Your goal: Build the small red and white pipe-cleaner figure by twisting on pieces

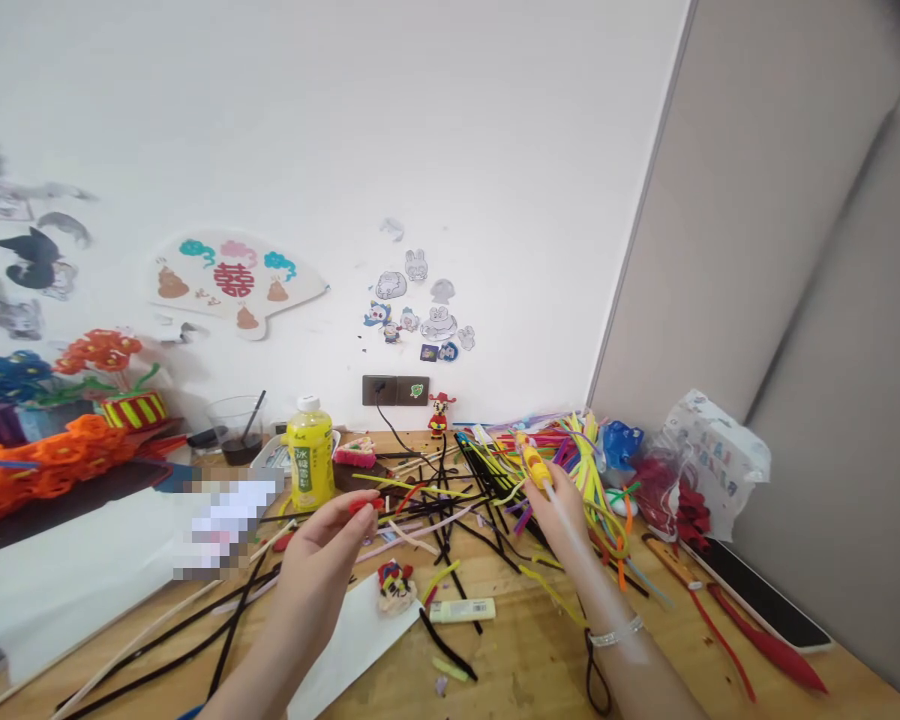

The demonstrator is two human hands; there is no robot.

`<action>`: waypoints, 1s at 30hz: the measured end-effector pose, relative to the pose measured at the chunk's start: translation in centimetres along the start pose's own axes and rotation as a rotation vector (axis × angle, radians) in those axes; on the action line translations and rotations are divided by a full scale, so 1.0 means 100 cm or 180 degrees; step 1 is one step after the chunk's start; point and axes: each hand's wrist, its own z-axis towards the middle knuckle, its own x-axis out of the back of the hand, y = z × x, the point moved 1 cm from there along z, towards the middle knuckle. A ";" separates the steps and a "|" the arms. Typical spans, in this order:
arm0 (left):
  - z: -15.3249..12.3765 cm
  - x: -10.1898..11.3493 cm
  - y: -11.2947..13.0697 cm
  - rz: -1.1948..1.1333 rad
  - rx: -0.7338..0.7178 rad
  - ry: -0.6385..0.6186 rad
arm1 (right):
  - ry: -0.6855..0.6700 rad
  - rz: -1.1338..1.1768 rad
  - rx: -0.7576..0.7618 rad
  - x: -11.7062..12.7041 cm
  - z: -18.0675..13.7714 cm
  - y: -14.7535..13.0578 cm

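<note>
Head view: left hand (pixel 328 555) fingers pinched on a red piece (pixel 361 506), right hand (pixel 562 510) fingers closed around a yellow tool (pixel 534 462).

Head camera looks forward and down, close over the desk (pixel 525 660).

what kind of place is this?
Probably a home craft desk in a room corner. Loose pipe cleaners litter the wooden table, finished pipe-cleaner flowers stand at the left, and cartoon stickers dot the wall.
</note>
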 end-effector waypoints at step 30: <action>0.000 -0.008 -0.019 0.1168 0.0016 -0.0101 | -0.1148 0.1970 -0.0418 -0.025 -0.046 -0.041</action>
